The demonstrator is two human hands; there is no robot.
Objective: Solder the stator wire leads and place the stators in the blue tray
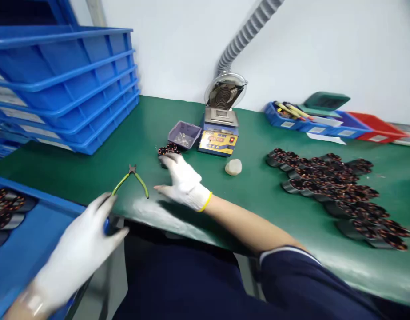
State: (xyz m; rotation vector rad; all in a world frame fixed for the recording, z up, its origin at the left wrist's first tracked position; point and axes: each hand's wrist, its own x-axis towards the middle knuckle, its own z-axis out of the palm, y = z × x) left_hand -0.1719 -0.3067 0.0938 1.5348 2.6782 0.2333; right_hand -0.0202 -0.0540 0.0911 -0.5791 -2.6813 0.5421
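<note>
My left hand (pixel 81 240), in a white glove, is over the edge of the blue tray at the lower left, thumb and fingers apart. Its fingertips come close to one handle of the green-handled cutting pliers (pixel 132 170), which lie spread on the green table; contact cannot be told. My right hand (pixel 183 180), gloved with bare fingertips, reaches over the table with thumb and fingers spread. Its fingers are at a small group of motor stators (pixel 172 146), dark cylinders with copper windings, and partly hide them. No object shows in its grip.
Stacked blue crates (pixel 91 89) stand at left, above a blue tray (pixel 58 222) holding stators. Behind the right hand are a purple dish (pixel 185 134), a solder pot (pixel 220 129) and a whitish round lump (pixel 233 167). Rows of stators (pixel 324 178) and parts bins (pixel 348 126) occupy the right.
</note>
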